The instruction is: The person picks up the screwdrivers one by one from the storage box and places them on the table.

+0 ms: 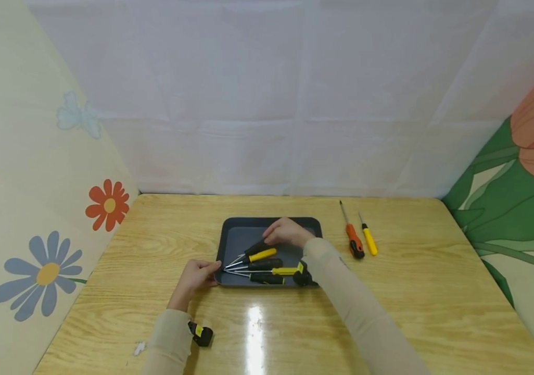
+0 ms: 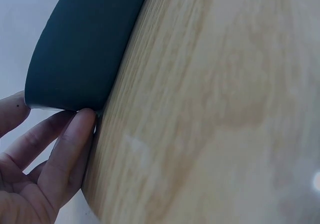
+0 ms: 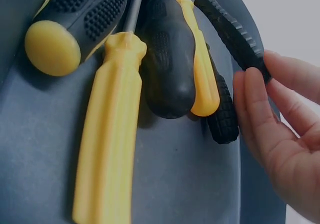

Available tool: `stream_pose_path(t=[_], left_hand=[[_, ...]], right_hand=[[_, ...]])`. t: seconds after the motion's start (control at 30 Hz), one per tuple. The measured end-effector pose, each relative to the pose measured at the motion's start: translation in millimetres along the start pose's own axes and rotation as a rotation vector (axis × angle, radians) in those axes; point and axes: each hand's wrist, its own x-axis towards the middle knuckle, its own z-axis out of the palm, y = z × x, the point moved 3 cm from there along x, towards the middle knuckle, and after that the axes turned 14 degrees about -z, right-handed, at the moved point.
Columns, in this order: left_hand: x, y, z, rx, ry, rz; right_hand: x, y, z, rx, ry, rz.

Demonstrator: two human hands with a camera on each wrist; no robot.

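A dark grey tray [image 1: 243, 224] holds several screwdrivers, their shafts converging toward its left side. My right hand [image 1: 285, 232] is over the tray's far part and pinches the end of a black ribbed screwdriver handle [image 3: 232, 31] between thumb and fingers. Beside it in the tray lie another black ribbed handle [image 3: 223, 119], a short yellow handle [image 3: 202, 68], a smooth black handle [image 3: 167, 63], a long yellow handle [image 3: 110, 134] and a black handle with a yellow end [image 3: 52, 48]. With thumb and fingers, my left hand [image 1: 199, 276] grips the tray's near left corner.
Right of the tray, an orange-and-black screwdriver [image 1: 353, 242] and a yellow-handled screwdriver [image 1: 369, 239] lie on the wooden table [image 1: 412, 291]. A white wall covering [image 1: 285, 130] rises behind the table, with patterned panels at both sides.
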Motion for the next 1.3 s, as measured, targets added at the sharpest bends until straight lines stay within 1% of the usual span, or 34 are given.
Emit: stream_pose_path(t=[0.13,0.27,0.37,0.47,0.6,0.73,0.83,1.0,1.3], left_hand=[[0.9,-0.4,-0.6,0.007,0.000,0.009],[1.3,-1.1,-0.8,0.011,0.002,0.003],[1.2,-1.1,-0.3,0.020,-0.001,0.006],[0.7,-0.6,0.3,0.031,0.000,0.008],[0.1,0.0,0.6,0.035,0.001,0.005],[0.7,-0.3,-0.1,0.041,0.002,0.002],[1.9,-0.8,-0.3,0.044,0.006,0.002],[2.7,-1.3,-0.5,0.033,0.008,0.000],[2.2,-1.7,-0.8,0.024,0.006,0.002]], right_hand=[[0,-1,2.4,0.025,-0.013,-0.003],[0,-3,6.4,0.053,-0.037,-0.014],[-1,-4,8.9,0.052,-0.054,-0.019],[-2,-4,10.0,0.047,-0.056,-0.018],[-4,-4,9.9,0.050,-0.035,-0.023],[-6,-4,6.9,0.041,-0.005,-0.032],[-8,-3,2.2,0.014,0.013,-0.042],[-13,-4,-5.4,-0.018,0.027,-0.061],[-22,-4,-18.6,-0.029,0.055,-0.072]])
